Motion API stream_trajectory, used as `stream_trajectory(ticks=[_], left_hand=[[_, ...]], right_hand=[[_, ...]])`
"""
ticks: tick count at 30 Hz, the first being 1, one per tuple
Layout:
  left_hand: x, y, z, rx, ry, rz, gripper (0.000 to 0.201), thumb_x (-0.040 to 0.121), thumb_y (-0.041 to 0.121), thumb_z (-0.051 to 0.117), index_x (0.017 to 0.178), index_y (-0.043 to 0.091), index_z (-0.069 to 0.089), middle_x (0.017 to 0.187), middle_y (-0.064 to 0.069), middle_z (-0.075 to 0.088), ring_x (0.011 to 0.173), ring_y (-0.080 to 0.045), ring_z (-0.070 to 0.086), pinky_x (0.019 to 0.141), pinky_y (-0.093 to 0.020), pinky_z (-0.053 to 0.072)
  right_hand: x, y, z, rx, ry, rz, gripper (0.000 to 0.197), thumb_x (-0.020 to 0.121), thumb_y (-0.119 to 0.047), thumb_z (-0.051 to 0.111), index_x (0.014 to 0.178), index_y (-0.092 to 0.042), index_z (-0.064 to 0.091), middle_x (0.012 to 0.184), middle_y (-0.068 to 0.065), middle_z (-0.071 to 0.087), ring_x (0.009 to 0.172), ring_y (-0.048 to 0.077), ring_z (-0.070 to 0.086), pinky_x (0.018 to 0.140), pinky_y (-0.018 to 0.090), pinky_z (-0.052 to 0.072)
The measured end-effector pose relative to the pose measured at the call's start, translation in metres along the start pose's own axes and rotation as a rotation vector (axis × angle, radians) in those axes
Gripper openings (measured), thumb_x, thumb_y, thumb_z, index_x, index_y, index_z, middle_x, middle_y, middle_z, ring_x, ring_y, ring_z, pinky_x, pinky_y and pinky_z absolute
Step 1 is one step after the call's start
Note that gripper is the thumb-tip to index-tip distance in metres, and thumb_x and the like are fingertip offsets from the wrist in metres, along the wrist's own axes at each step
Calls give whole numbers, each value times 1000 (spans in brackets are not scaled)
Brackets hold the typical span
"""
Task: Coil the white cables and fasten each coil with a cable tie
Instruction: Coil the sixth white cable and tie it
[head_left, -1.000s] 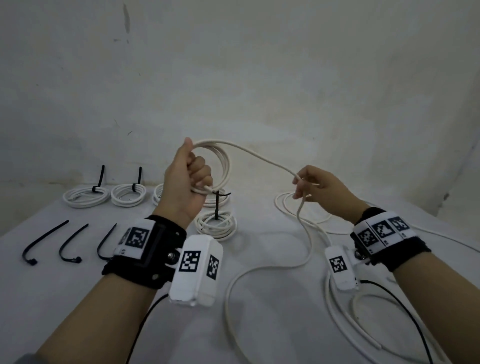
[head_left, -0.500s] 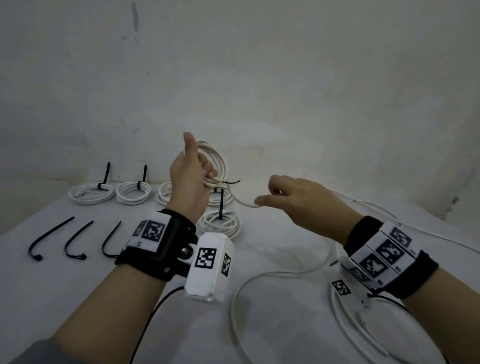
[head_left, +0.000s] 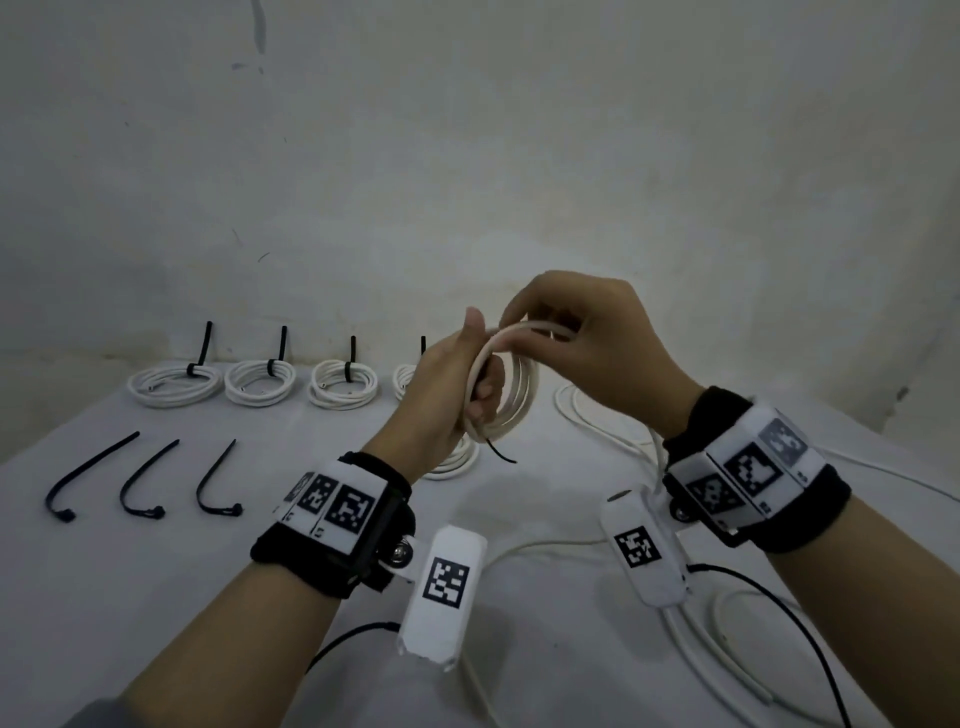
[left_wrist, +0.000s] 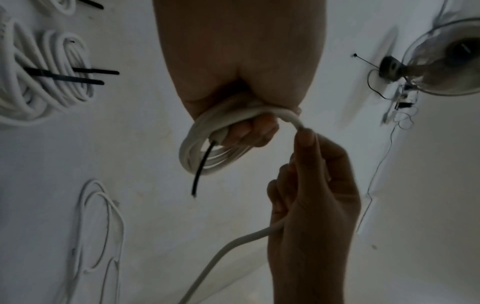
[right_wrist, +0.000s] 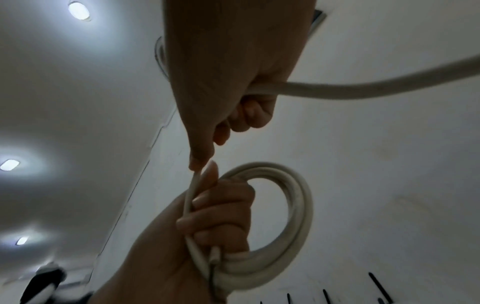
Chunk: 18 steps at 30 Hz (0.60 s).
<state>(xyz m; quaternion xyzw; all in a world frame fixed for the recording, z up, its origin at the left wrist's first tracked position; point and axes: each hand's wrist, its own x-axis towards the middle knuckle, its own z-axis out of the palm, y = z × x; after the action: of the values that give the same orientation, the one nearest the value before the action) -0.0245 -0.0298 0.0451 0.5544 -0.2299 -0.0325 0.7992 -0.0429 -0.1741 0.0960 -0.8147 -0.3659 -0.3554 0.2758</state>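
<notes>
Your white cable (head_left: 511, 400) hangs as a smooth, round coil of several loops in your left hand (head_left: 447, 387), whose fingers are curled tight through it – a thin black tail (left_wrist: 201, 166) dangles below them. Your right hand (head_left: 587, 338) pinches the next stretch between thumb and forefinger just above your left thumb; the rest trails down through the palm. Behind your knuckles lie tied coils (head_left: 343, 383), one half hidden; left of them, three loose, curved black cable ties (head_left: 140, 480) on the matte table (head_left: 156, 597)
</notes>
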Motion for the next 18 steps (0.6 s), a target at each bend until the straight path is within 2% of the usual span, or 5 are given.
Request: stream_trajectory(ticks=[4, 8, 12, 15, 18], left_hand=[[0, 3, 3, -80, -4, -74, 47, 95, 49, 30, 67, 13, 40, 38, 7, 26, 31, -4, 19, 34, -14, 17], [0, 7, 0, -151, -69, -87, 36, 83, 47, 45, 68, 14, 42, 37, 9, 24, 29, -2, 18, 37, -17, 11], [1, 13, -5, -284, -62, -62, 34, 89, 43, 40, 68, 15, 42, 35, 10, 24, 27, 0, 20, 35, -16, 12], [5, 18, -13, -424, -10, -36, 36, 94, 42, 36, 68, 17, 41, 35, 10, 24, 26, -2, 21, 30, -12, 17], [7, 23, -20, -518, 66, 18, 40, 99, 42, 33, 68, 19, 41, 35, 9, 24, 25, -4, 22, 30, -12, 18]], right_hand=[[1, 11, 2, 85, 103, 142, 7, 80, -20, 75, 81, -13, 73, 73, 6, 68, 68, 20, 62, 61, 34, 48], [0, 16, 3, 176, 127, 241, 6, 84, -17, 70, 85, -14, 75, 77, -5, 71, 68, 6, 63, 62, 23, 50], [-8, 25, 0, 272, 81, 371, 16, 94, -17, 57, 91, -10, 72, 54, -12, 56, 48, 6, 48, 50, 22, 45], [-19, 37, -3, 353, -13, 447, 13, 97, -15, 49, 92, -10, 60, 63, 2, 54, 57, 13, 55, 62, 26, 52], [-33, 53, -2, 352, -118, 510, 10, 98, -14, 46, 89, -17, 48, 71, 9, 54, 68, 12, 64, 78, 41, 51]])
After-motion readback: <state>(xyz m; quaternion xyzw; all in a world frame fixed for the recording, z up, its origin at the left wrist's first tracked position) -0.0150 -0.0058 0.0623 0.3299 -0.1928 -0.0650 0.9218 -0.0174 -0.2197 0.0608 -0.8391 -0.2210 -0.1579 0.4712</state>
